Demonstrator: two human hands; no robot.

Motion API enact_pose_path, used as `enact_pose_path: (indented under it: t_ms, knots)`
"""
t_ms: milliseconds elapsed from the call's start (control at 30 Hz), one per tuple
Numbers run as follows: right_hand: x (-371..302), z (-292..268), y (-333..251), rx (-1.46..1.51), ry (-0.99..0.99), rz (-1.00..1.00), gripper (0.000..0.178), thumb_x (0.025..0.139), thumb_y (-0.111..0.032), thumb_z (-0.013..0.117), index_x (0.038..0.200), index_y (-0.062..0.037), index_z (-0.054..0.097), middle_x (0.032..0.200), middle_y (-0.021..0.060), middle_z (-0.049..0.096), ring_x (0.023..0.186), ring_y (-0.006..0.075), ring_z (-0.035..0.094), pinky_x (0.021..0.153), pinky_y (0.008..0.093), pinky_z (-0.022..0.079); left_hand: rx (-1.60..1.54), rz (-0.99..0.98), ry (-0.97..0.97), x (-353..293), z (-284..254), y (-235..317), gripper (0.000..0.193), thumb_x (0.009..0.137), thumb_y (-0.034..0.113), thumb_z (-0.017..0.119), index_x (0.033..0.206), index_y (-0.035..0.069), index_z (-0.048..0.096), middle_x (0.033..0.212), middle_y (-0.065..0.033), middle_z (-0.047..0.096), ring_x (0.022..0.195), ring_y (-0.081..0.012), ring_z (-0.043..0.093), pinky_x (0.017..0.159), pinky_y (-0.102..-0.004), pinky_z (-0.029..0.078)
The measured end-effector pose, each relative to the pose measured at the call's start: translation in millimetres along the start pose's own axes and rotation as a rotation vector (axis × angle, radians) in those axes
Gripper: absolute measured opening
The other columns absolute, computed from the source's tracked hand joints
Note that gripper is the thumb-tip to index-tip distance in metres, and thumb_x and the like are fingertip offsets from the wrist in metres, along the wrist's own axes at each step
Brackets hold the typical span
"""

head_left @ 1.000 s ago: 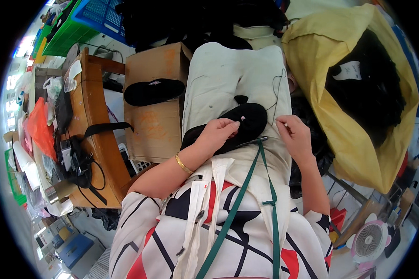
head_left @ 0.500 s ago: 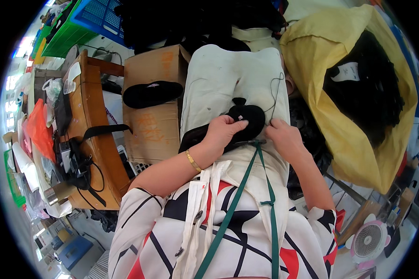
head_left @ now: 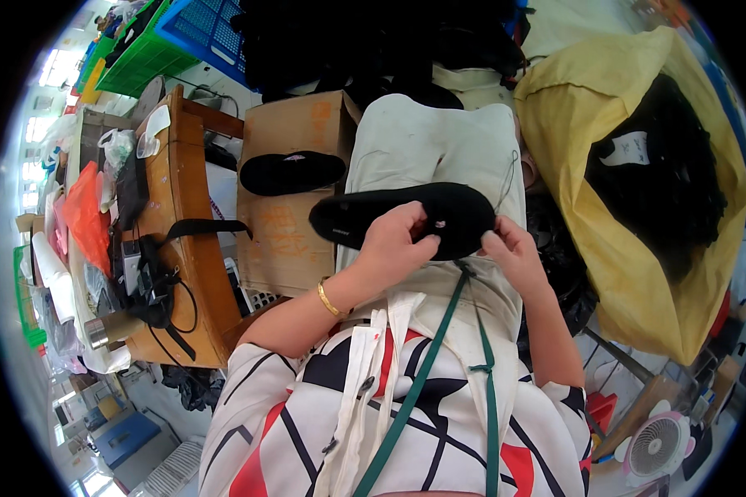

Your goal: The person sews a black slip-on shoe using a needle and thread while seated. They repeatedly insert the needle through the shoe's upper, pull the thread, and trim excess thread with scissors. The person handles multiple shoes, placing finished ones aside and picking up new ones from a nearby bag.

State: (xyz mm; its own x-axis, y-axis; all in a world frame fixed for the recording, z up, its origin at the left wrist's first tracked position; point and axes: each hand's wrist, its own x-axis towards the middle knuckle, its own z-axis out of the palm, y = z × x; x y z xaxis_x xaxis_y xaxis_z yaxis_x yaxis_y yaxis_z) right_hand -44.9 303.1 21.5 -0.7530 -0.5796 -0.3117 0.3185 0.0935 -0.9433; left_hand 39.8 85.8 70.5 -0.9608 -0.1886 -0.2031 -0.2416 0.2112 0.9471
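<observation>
A black cloth slipper (head_left: 464, 207) lies sideways above my lap, its long flat side up and a small pale mark near its right end. My left hand (head_left: 402, 240) is closed on it, thumb and fingers pinching near that mark. At the slipper's right end my right hand (head_left: 512, 255) has its fingertips pinched together against the edge; whatever they hold is too small to make out. A dark thread (head_left: 512, 178) loops up from beside these fingers over the white cloth (head_left: 431, 132) on my lap. A green strap (head_left: 423, 364) hangs from below the slipper toward me.
Another black slipper (head_left: 293, 172) rests on a cardboard box (head_left: 282, 240) to the left. Beyond it stands a wooden table (head_left: 186, 273) with a black strap over its edge. On the right is a yellow sack (head_left: 555, 91) holding black items; a fan (head_left: 655, 447) stands below it.
The slipper has come up and turned from a folded, tilted position to lie stretched out, its left end now showing. Both hands still work at its right part. The whole view has shifted slightly.
</observation>
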Motion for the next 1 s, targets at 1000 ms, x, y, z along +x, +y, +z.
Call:
enact_pose_path:
  t_ms: [1000]
  knots:
    - [31, -18, 8, -0.185, 0.118, -0.071, 0.022, 0.094, -0.009, 0.063, 0.113, 0.0027, 0.062, 0.092, 0.0003, 0.061, 0.079, 0.0077, 0.058, 0.076, 0.0221, 0.049, 0.268, -0.162, -0.298, 74, 17, -75, 0.023, 0.078, 0.023, 0.060, 0.082, 0.002, 0.067, 0.070, -0.0077, 0.064, 0.064, -0.0226, 0.061, 0.058, -0.0336, 0.049]
